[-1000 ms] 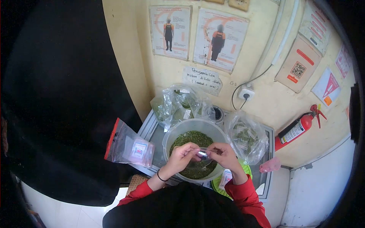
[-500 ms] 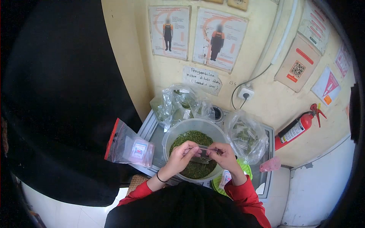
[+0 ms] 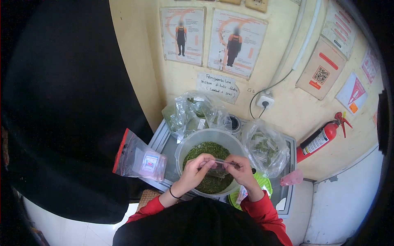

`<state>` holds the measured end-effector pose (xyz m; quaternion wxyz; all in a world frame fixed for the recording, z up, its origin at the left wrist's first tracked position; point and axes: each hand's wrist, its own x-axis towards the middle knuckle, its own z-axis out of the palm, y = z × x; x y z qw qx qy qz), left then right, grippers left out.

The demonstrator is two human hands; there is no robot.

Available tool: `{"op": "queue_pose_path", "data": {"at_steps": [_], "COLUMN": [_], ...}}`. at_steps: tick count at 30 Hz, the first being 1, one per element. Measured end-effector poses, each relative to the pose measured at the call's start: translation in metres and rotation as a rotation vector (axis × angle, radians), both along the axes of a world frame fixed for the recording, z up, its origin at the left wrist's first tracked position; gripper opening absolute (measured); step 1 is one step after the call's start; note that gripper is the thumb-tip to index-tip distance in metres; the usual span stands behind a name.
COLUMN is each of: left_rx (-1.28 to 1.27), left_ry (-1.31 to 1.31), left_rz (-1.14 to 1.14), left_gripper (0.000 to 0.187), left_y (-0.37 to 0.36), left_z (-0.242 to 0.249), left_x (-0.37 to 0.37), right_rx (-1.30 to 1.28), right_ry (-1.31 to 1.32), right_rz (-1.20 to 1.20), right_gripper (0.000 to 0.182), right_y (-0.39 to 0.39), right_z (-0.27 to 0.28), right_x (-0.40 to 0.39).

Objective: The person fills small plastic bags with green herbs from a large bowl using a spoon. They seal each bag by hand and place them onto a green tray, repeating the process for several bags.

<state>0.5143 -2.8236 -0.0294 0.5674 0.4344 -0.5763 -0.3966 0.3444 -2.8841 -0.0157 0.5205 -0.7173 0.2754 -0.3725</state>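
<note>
Both my hands hold a small clear plastic bag (image 3: pixel 218 170) by its top edge, over a round translucent tub (image 3: pixel 185 146). My left hand (image 3: pixel 198 169) pinches one end of the edge and my right hand (image 3: pixel 241 170) the other, with the bag hanging between them. Finely chopped green herbs (image 3: pixel 209 148) fill the bottom of the tub, partly hidden by my hands and the bag. Beneath my right forearm lies a bright green plastic item (image 3: pixel 264 183), with a small printed packet (image 3: pixel 242 194) on it.
The tub stands on a grey-framed table (image 3: pixel 167 144). Large clear bags (image 3: pixel 193 115) with green contents sit behind it, and another clear bag (image 3: pixel 266 147) is at right. A red-edged pouch (image 3: pixel 135 156) of pink packets lies left. A fire extinguisher (image 3: pixel 322 137) hangs on the wall.
My fingers have shifted slightly along the bag's top edge, which now looks drawn straighter between them. The tub and the things around it stay where they were.
</note>
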Motion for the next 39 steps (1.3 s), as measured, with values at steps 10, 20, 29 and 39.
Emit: {"op": "queue_pose_path", "data": {"at_steps": [10,20,29,39], "left_rx": [-0.035,-0.306,-0.111,0.017], "left_ry": [-0.133,-0.421,-0.170,0.023], "left_rz": [-0.011,0.070,0.123,0.070], "left_gripper": [0.011,0.006,0.009,0.033], "left_y": [0.002,-0.001,-0.009,-0.010], "left_z": [0.006,0.002,-0.009,-0.026], "left_x": [0.001,-0.005,-0.002,0.011], "right_rx": [-0.145,-0.341,-0.395,-0.577], "right_ry": [0.073,0.148,0.255,0.709], "right_rz": [-0.015,0.009,-0.171,-0.773], "right_gripper": [0.005,0.008,0.006,0.016], "right_y": [0.002,0.004,-0.006,-0.031], "right_z": [0.006,0.013,0.013,-0.004], "right_x": [0.000,0.004,-0.032,-0.139]}}
